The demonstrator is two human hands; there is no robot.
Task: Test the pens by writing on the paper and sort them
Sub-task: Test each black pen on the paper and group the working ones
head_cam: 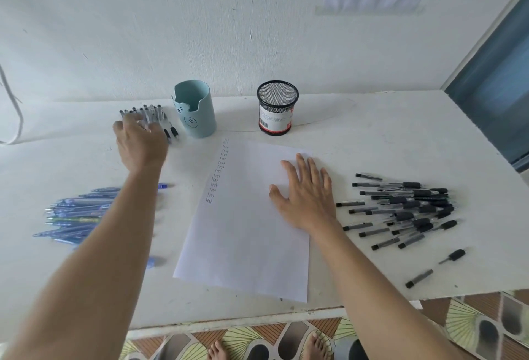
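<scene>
We stretch our left arm far forward, the left hand (140,142) palm down with its thumb out to the side; its fingers are blurred, so we cannot tell whether they grip. Our right hand (306,196) lies flat, palm down, fingers straight and spread, above a bare forearm.

Left hand (140,142) at the far row of pens (148,113), right hand (306,196) flat on the paper (243,231)
</scene>
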